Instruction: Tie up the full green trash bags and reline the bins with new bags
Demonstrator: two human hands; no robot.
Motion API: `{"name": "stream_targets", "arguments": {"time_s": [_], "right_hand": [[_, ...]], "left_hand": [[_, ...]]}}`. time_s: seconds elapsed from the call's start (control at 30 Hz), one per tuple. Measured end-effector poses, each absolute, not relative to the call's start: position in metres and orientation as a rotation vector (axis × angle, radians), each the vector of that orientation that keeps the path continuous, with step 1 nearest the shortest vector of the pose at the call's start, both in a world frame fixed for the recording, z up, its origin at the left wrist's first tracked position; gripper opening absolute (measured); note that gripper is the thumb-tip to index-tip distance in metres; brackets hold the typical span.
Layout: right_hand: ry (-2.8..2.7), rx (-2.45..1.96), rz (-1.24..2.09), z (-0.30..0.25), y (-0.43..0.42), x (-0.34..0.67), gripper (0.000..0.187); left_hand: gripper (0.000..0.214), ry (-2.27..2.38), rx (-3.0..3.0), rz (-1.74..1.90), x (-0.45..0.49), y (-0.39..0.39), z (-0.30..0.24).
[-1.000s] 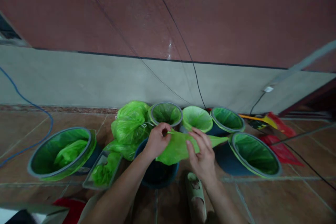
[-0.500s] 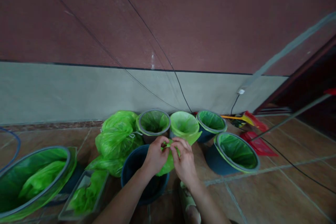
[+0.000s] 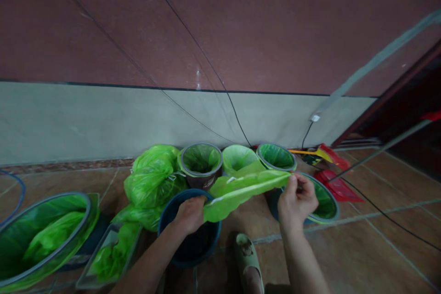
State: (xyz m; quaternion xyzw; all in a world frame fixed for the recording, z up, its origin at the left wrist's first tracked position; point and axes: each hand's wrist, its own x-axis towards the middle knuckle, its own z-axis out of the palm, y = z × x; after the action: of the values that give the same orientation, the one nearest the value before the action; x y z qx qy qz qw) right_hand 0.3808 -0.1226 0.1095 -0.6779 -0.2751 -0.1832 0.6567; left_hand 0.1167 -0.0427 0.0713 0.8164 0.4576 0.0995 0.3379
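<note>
"Where was the green bag [image 3: 246, 189] from where you stood?"

"Strung between the person's hands, up off the tiled floor [image 3: 330, 257]. Its long axis ran aslant, from the left hand [image 3: 190, 214] across to the right hand [image 3: 296, 200], with the right end a little farther out."

"How did each have hold of it?"

"The right had thumb and forefinger pinched on one corner, its other fingers loosely curled. The left was closed on the opposite end, though its fingertips were mostly hidden from me."

"And which was nearer the blue bin [image 3: 198, 252]?"

"The left, plainly. It was over the opening, towards the back of the rim, and the bag led off rightward from there. The right was well apart from that bin, in front of the lined bin [image 3: 325, 202]. Whether the bag touched the blue rim, I couldn't tell."
</note>
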Motion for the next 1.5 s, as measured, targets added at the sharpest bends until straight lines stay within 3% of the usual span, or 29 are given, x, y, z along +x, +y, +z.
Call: {"name": "stream_targets", "arguments": {"time_s": [0.1, 0.27, 0.4, 0.6, 0.87, 1.03, 1.2, 1.5], "right_hand": [[-0.452, -1.476, -0.415, 0.111, -0.130, 0.402, 0.027], [-0.344, -1.396, -0.416, 0.107, -0.140, 0.422, 0.024], [-0.263, -1.282, -0.331, 0.102, -0.143, 0.430, 0.022], [-0.101, -1.197, -0.168, 0.099, -0.143, 0.436, 0.023], [-0.112, -1.257, -0.200, 0.102, -0.144, 0.434, 0.020], [-0.181, -1.243, -0.182, 0.100, -0.145, 0.435, 0.015], [-0.182, -1.201, -0.179, 0.100, -0.143, 0.433, 0.014], [-0.200, -1.151, -0.061, 0.102, -0.135, 0.420, 0.016]], "left_hand": [[0.023, 1.313, 2.333, 0.107, 0.108, -0.042, 0.074], [0.026, 1.520, 2.379, 0.255, 0.094, -0.030, 0.084], [0.029, 1.582, 2.190, 0.727, 0.085, -0.016, 0.089], [0.018, 1.102, 1.831, 1.300, 0.079, -0.003, 0.096], [0.013, 1.015, 1.903, 1.070, 0.065, -0.003, 0.111], [0.013, 0.938, 1.512, 0.852, 0.076, -0.009, 0.111], [0.031, 1.106, 1.231, 1.012, 0.086, -0.009, 0.107], [0.020, 1.311, 1.249, 1.319, 0.081, 0.005, 0.097]]}}
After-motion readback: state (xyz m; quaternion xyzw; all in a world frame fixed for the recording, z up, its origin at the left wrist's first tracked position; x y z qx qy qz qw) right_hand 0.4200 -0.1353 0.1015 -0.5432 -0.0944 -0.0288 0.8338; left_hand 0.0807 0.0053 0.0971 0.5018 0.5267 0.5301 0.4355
